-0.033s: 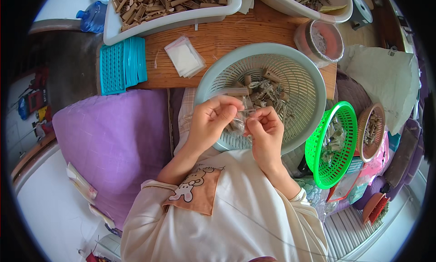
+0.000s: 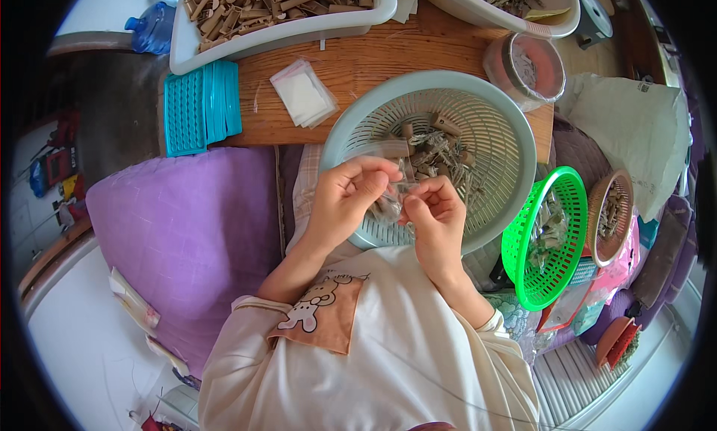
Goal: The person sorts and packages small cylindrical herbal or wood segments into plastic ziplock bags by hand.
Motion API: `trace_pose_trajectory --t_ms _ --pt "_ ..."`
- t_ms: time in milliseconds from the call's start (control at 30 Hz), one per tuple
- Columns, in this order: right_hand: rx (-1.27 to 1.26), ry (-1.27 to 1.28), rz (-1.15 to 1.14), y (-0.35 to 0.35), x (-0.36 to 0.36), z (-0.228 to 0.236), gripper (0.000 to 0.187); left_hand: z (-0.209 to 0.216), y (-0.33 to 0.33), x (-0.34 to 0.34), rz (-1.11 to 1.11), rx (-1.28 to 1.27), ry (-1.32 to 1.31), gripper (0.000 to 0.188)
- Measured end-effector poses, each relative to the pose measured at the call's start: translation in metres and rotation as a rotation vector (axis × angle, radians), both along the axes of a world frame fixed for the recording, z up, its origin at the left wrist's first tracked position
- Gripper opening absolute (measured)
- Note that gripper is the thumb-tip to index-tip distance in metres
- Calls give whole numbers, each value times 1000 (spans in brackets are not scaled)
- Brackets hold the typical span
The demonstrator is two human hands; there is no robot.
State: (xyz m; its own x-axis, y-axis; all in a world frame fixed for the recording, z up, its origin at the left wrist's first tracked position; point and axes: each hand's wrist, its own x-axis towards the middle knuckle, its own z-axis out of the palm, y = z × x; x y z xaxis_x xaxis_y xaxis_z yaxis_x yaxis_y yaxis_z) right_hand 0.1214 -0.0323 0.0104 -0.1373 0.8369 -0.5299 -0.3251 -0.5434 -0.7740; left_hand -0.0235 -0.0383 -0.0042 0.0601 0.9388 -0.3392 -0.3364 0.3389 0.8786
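Observation:
Over the near side of a large grey-green basket (image 2: 523, 154), my two hands meet with their fingers pinched together. My left hand (image 2: 351, 192) and my right hand (image 2: 435, 214) both grip a small clear plastic bag (image 2: 387, 205). The fingertips sit close to each other at its upper part, and the lower part hangs between the hands. Something is inside the bag, too small to make out. Beyond the fingers, brown tube-shaped pieces (image 2: 446, 125) and thin clear-wrapped bits lie in the basket. My fingers partly hide the bag.
A white tub (image 2: 299, 28) of brown pieces stands at the far left. Flat clear bags (image 2: 305, 95) and teal trays (image 2: 202, 106) lie on the wooden table. At right are a green basket (image 2: 515, 244), a brown basket (image 2: 596, 199) and a round container (image 2: 553, 72).
My fingers have shifted very slightly at the bag. The rest of the scene stays the same.

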Motion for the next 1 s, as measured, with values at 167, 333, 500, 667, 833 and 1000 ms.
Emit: trace_pose_trajectory --t_ms 167,333,500,667,833,1000 --pt "90 -152 103 -5 -1 2 8 6 6 4 30 -77 32 23" --pt "130 -191 177 -5 5 -5 13 -3 2 4 94 -79 92 26" --pt "282 -267 130 1 6 -5 24 6 5 9 121 60 279 24" --pt "433 -229 154 0 17 8 47 10 0 14 171 461 889 23" --pt "547 -406 256 3 14 10 14 12 0 14 8 721 947 31" --pt "625 -247 597 21 40 27 4 9 6 -4 -260 518 280 46"
